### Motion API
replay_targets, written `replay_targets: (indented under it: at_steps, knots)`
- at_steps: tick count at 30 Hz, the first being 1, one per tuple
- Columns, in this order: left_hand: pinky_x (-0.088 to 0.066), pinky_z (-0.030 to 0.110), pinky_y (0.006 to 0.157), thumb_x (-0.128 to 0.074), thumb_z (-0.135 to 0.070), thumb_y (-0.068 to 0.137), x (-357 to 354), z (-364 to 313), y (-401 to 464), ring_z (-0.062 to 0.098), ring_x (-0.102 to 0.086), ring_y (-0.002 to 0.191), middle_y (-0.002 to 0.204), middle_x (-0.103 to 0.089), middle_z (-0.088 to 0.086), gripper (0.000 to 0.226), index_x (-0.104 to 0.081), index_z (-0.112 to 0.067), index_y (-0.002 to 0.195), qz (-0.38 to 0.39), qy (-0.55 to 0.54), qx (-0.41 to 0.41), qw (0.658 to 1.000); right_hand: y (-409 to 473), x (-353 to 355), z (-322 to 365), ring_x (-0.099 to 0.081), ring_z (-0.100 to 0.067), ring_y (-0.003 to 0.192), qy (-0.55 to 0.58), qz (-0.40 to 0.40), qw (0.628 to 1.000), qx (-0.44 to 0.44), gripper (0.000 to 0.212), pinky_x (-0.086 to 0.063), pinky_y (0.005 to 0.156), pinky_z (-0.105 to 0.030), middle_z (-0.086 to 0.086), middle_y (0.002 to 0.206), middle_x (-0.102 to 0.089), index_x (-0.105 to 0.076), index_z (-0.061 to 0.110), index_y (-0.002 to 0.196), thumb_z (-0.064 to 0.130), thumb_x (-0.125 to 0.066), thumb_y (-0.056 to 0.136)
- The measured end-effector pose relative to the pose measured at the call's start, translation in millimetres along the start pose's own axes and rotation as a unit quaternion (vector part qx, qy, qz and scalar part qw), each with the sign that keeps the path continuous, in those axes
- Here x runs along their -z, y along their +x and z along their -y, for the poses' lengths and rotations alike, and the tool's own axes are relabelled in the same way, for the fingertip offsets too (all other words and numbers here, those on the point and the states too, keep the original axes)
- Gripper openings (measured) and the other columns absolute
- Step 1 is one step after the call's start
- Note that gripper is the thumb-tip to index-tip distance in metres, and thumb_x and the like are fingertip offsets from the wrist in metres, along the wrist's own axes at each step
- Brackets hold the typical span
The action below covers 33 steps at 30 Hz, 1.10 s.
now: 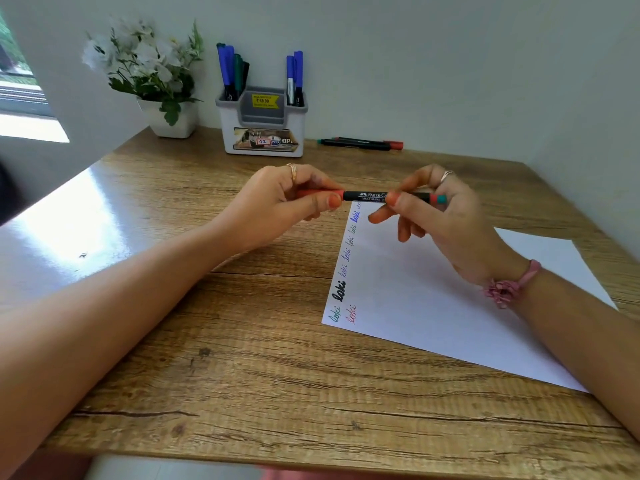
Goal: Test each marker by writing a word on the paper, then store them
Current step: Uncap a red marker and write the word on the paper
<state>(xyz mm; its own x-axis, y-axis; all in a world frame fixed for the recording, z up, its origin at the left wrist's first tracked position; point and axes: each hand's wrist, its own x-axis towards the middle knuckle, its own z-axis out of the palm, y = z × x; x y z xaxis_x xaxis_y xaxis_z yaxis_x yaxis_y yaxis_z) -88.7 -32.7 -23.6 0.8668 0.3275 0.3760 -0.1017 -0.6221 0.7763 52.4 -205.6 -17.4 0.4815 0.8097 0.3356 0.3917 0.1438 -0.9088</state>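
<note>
Nearest, a white paper [450,306] lay flat on the wooden table [242,358], its left margin bearing a column of the same handwritten word in green, black, blue and red. Above the paper's far corner, both hands held one red-capped marker [367,196] level and clear of the surface. The left hand [277,206] pinched the red cap between thumb and curled fingers; the right hand [440,216] gripped the black barrel, thumb and forefinger closed on it. Beyond, two markers [360,143] lay side by side on the table. Farthest, a grey holder [263,126] contained upright markers, beside a potted plant [152,74].
</note>
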Motion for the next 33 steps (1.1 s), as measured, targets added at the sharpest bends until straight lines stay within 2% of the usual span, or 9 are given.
replay_targets:
  at_steps: [3, 6, 9, 13, 20, 26, 29, 33]
  knots:
    - [-0.055, 0.024, 0.072, -0.065, -0.022, 0.083, -1, 2, 2, 0.007, -0.061, 0.069, 0.085, -0.072, -0.002, 0.013, -0.067, -0.027, 0.094, -0.025, -0.047, 0.023, 0.998, 2, -1, -1, -0.066, -0.011, 0.059, -0.018, -0.049, 0.998, 0.039, 0.013, -0.046, 0.050, -0.018, 0.000, 0.072, -0.074, -0.056, 0.011, 0.081, 0.015, -0.068, 0.081]
    - [-0.055, 0.021, 0.072, -0.067, -0.020, 0.080, -2, 2, 3, 0.007, -0.063, 0.070, 0.084, -0.072, -0.003, 0.015, -0.068, -0.027, 0.093, -0.045, -0.066, 0.040, 0.996, 1, -3, -4, -0.071, -0.015, 0.071, -0.062, -0.076, 0.993, 0.059, 0.017, -0.049, 0.052, -0.020, 0.004, 0.072, -0.073, -0.063, 0.011, 0.082, 0.023, -0.073, 0.075]
    - [-0.056, 0.022, 0.074, -0.069, -0.019, 0.079, -3, 2, 4, 0.009, -0.066, 0.074, 0.085, -0.072, -0.004, 0.017, -0.068, -0.027, 0.094, -0.047, -0.051, 0.048, 0.996, 0, -4, -7, -0.068, -0.007, 0.064, -0.083, -0.081, 0.992, 0.046, 0.013, -0.048, 0.051, -0.018, 0.007, 0.067, -0.072, -0.063, 0.011, 0.084, 0.019, -0.072, 0.079]
    - [-0.057, 0.023, 0.078, -0.069, -0.018, 0.078, -4, 2, 3, 0.009, -0.068, 0.080, 0.087, -0.072, -0.005, 0.021, -0.067, -0.029, 0.096, -0.050, -0.014, 0.042, 0.998, -2, -5, -9, -0.060, 0.000, 0.054, -0.113, -0.067, 0.991, 0.040, 0.006, -0.047, 0.051, -0.016, 0.003, 0.068, -0.069, -0.062, 0.013, 0.085, 0.016, -0.066, 0.085]
    - [-0.054, 0.018, 0.080, -0.071, -0.019, 0.077, -7, -2, 1, -0.002, -0.066, 0.081, 0.086, -0.069, -0.016, 0.024, -0.065, -0.035, 0.094, -0.067, 0.033, 0.018, 0.997, -2, -4, -14, -0.054, -0.009, 0.053, -0.142, -0.064, 0.988, 0.021, 0.015, -0.048, 0.054, -0.030, 0.009, 0.060, -0.069, -0.063, 0.012, 0.084, 0.026, -0.063, 0.087]
    - [-0.053, 0.015, 0.077, -0.070, -0.021, 0.076, -5, -4, 2, -0.001, -0.066, 0.081, 0.085, -0.069, -0.017, 0.023, -0.064, -0.034, 0.094, -0.056, 0.036, 0.010, 0.998, -2, -3, -9, -0.056, -0.003, 0.051, -0.133, -0.056, 0.989, 0.016, 0.011, -0.048, 0.052, -0.018, 0.007, 0.059, -0.068, -0.061, 0.016, 0.081, 0.025, -0.063, 0.087]
    - [-0.052, 0.013, 0.073, -0.072, -0.021, 0.068, 0, -7, 2, 0.002, -0.069, 0.082, 0.081, -0.072, -0.011, 0.025, -0.067, -0.022, 0.093, -0.053, -0.048, 0.016, 0.997, 1, -2, -4, -0.058, -0.001, 0.052, -0.119, -0.055, 0.991, 0.025, 0.011, -0.046, 0.052, -0.015, 0.001, 0.068, -0.069, -0.060, 0.014, 0.083, 0.024, -0.063, 0.086]
    - [-0.057, 0.024, 0.074, -0.077, -0.019, 0.060, 6, -6, 3, 0.017, -0.071, 0.084, 0.084, -0.074, 0.003, 0.037, -0.064, -0.012, 0.093, -0.102, -0.214, 0.058, 0.970, 0, -3, -3, -0.062, 0.003, 0.063, -0.150, -0.027, 0.987, 0.058, 0.014, -0.044, 0.058, -0.011, 0.002, 0.079, -0.071, -0.061, 0.017, 0.088, 0.030, -0.062, 0.086]
